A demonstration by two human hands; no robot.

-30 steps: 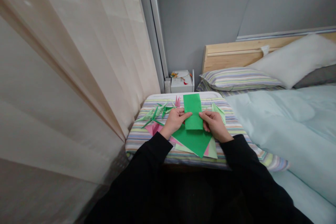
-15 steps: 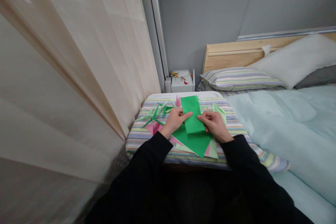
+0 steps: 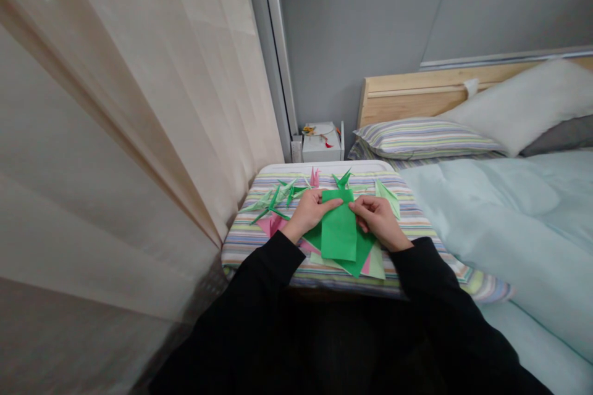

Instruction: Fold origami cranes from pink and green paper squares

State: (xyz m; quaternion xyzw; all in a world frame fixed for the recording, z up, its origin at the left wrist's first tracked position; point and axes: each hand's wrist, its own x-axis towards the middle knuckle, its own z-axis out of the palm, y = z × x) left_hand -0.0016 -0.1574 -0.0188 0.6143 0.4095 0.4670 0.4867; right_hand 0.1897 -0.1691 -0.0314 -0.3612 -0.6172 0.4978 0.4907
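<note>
The green folded paper strip (image 3: 339,236), its long axis running toward the far edge of the striped cushion (image 3: 245,253), lies mid-cushion on a larger green sheet (image 3: 364,247), pinched near its far end by the left hand (image 3: 309,214) and right hand (image 3: 377,221), about equally near.

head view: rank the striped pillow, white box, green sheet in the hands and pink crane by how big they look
1. Striped pillow, clearly largest.
2. Green sheet and white box: they look about alike, and the sheet is nearer the camera, so I won't rank them.
3. Pink crane, smallest.
</note>
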